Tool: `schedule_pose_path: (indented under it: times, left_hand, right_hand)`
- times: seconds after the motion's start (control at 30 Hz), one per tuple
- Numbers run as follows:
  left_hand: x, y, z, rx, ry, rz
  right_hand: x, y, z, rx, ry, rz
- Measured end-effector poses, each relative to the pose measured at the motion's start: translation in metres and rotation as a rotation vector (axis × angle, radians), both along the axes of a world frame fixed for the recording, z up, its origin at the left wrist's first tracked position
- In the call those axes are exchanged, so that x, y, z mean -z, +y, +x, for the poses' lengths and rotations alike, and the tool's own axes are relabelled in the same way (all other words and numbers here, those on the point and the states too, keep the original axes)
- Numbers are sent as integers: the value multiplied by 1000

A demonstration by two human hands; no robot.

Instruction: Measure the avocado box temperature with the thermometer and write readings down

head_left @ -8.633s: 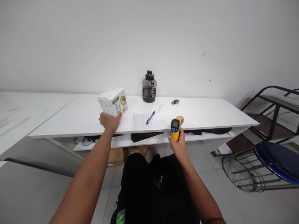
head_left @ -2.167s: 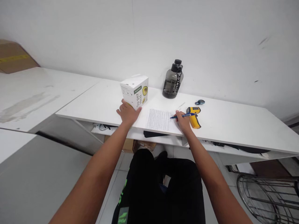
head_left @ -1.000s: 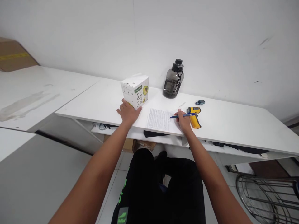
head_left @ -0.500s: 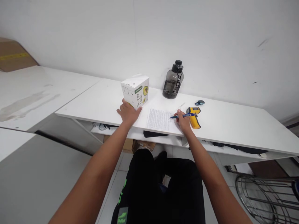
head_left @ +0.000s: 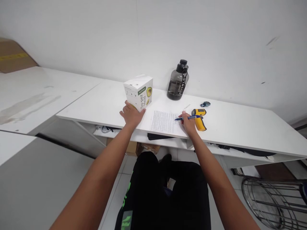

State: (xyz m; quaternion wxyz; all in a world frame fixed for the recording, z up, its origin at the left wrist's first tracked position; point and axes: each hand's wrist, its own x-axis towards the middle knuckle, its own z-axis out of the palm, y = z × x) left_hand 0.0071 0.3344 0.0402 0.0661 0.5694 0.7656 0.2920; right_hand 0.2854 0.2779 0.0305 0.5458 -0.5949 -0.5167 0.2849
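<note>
A white carton [head_left: 137,92] printed "Super Meal" with avocado pictures stands upright on the desk. My left hand [head_left: 132,116] grips its lower near corner, the thumb along the printed face and the fingers around the left side. To the right lies a sheet of paper [head_left: 163,121] covered in rows of small handwriting, too small to read. Over its right part, my right hand [head_left: 187,124] is closed around a blue pen [head_left: 192,117], tip pointing left towards the writing. Just right of that hand is a yellow and black handheld device [head_left: 200,123], partly behind the pen.
Against the wall stands a dark water bottle [head_left: 177,83] with a strap. A small dark blue object [head_left: 205,104] lies on the white desk [head_left: 240,124]. A brown cardboard box [head_left: 14,57] sits far left; a wire rack [head_left: 271,198] stands low right. Cables and dark items lie on the undershelf.
The view has shifted very slightly. Both hands, the pen, the carton and the paper show hardly any movement.
</note>
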Motion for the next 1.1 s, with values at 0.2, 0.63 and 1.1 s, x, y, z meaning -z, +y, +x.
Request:
schedule_pose_path:
  times: [0.2,0.63,1.1]
  left_hand:
    - [2,2,0,-3,8,1]
    - [4,3,0,-8,6,19]
    - [4,3,-1,-5,9,0]
  right_hand:
    - [4,3,2,-1,10,11]
    - [3,2,2,6,-12,15]
    - [-1,-2,0,69,-78,21]
